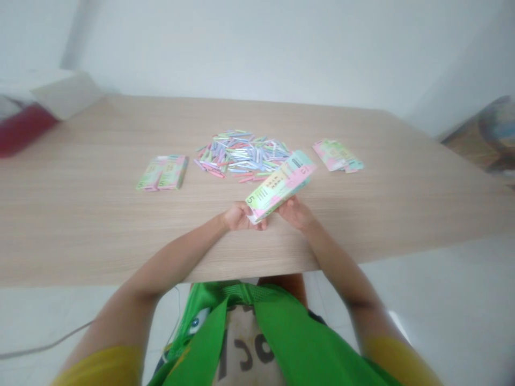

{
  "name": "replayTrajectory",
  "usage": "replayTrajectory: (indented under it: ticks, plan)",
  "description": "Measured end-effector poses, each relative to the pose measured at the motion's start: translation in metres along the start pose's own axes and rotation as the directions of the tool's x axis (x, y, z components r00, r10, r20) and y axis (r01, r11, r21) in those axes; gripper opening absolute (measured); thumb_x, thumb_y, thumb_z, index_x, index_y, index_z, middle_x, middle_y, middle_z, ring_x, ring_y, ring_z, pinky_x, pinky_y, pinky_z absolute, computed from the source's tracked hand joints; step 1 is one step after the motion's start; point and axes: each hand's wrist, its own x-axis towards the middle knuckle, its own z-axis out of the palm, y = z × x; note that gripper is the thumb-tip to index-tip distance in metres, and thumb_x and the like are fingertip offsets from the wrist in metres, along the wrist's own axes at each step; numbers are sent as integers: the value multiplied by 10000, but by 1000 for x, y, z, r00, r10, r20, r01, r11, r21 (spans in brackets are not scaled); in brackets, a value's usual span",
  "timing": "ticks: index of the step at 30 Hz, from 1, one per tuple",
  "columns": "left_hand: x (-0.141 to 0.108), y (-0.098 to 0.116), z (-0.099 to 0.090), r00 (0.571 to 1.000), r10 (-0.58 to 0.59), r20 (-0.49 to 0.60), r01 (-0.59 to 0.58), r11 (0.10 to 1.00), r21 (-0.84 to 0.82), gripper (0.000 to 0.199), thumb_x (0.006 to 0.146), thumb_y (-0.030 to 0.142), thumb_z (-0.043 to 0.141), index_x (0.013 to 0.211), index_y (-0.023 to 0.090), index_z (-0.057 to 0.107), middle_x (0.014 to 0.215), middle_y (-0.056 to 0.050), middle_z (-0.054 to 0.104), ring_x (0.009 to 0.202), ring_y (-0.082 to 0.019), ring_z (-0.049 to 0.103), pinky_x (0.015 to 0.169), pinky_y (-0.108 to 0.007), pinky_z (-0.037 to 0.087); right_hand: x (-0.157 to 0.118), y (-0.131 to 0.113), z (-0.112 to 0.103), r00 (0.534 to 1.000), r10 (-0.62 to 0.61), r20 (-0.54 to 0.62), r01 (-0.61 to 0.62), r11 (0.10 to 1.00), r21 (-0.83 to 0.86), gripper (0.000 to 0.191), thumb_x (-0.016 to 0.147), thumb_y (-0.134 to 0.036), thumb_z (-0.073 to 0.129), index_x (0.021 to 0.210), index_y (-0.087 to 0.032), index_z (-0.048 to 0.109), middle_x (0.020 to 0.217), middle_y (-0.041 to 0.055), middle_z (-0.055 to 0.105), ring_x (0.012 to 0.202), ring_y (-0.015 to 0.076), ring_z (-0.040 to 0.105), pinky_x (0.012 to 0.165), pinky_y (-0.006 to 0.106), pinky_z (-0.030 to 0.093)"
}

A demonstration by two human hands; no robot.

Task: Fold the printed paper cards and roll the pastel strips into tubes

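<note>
A small pastel green, yellow and pink carton (277, 185) is held tilted above the table between both hands. My left hand (240, 216) grips its near left end, with the thumb on the edge and fingers beneath. My right hand (296, 213) is closed around the lower right side, its fingers partly hidden under the carton. Just beyond it lies a loose heap of slim pastel sticks, pen-like in shape (245, 153), some partly covered by the carton.
Two similar filled-looking cartons (163, 172) lie side by side on the left. Several flat cartons (338, 155) are stacked at the right. A white box and red object (28, 128) stand at the far left of the wooden table (100, 230). A wall rises behind.
</note>
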Motion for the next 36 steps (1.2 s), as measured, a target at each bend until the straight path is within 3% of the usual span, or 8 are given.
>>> replayTrajectory:
  ticks: [5,11,15,19,23,29,33,36]
  plan:
    - [9,-10,1,995,-103,11,103,995,-3,537,559,198,532,1040,51,719,814,-179,755,680,-249,697,550,-289,439,0,5,2,1000,28,6,-28,999,-32,632,469,-569,880,967,-248,661,858,5,728,733,171,648,574,272,515]
    - [19,-12,-3,970,-239,37,238,971,19,576,580,221,527,1081,13,718,785,-184,755,660,-231,692,589,-300,463,-2,2,15,1000,-4,-22,5,999,38,612,488,-532,891,987,-273,651,998,38,729,1128,261,650,845,381,575]
    - [16,-6,-5,945,-323,56,317,944,88,552,684,285,542,1124,-7,702,767,-195,749,647,-251,696,595,-325,484,-2,-6,11,988,-47,-147,58,995,75,412,656,-512,789,933,-248,636,986,27,718,983,232,686,829,385,575]
    - [13,-9,5,998,-48,-28,51,992,119,573,708,342,701,1222,90,671,1090,-196,742,973,-289,711,837,-380,521,0,-15,1,953,-147,-265,190,971,146,349,764,-552,663,894,-230,630,872,18,706,843,201,686,813,374,566]
    - [17,-20,26,925,341,-169,-269,899,345,700,640,288,862,1296,201,635,1296,-118,666,1124,-253,638,943,-342,477,4,-8,0,936,-144,-321,214,957,195,323,755,-526,676,851,-220,635,806,11,704,763,186,674,755,346,562]
    - [24,-37,36,820,486,-303,-167,709,685,530,687,452,839,1074,115,710,971,-78,717,855,-195,620,789,-276,457,11,13,3,910,-142,-390,203,972,119,311,725,-514,693,824,-224,636,775,16,719,714,193,672,669,332,555]
    - [21,-38,24,847,455,-275,-113,660,743,504,811,586,678,979,112,701,854,-49,673,766,-167,565,729,-270,431,13,15,-1,907,-70,-416,135,982,131,345,707,-532,701,834,-218,633,769,23,729,689,194,678,661,326,565]
    - [18,-34,18,907,375,-190,-88,612,786,541,861,632,586,932,104,678,807,-36,636,739,-153,530,711,-270,425,13,13,-4,914,49,-403,40,977,211,369,734,-537,687,880,-201,643,723,24,715,624,181,665,574,299,543]
